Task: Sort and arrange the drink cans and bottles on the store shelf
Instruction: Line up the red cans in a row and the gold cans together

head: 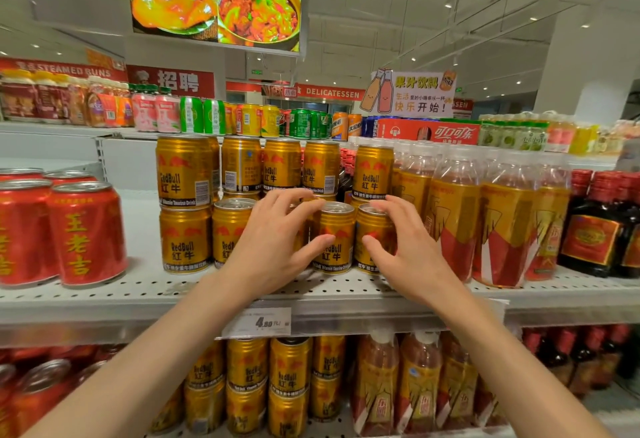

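Gold Red Bull cans stand two tiers high on the white perforated shelf [138,285]. My left hand [273,247] reaches into the lower front row. Its fingertips curl over the top rim of a gold can [337,226] and its thumb lies on that can's front. My right hand [405,254] holds the neighbouring gold can [377,226] the same way, fingers on the lid and thumb on the side. Both cans stand upright on the shelf. Whatever stands behind my left palm is hidden. Two more front cans [185,240] stand to the left.
Red herbal-tea cans [86,233] stand at the left with a bare gap of shelf beside them. Tall tea bottles [453,216] crowd the right, then dark bottles [592,226]. The upper tier of cans [242,164] sits just above my fingers. A price tag [258,322] hangs on the shelf edge.
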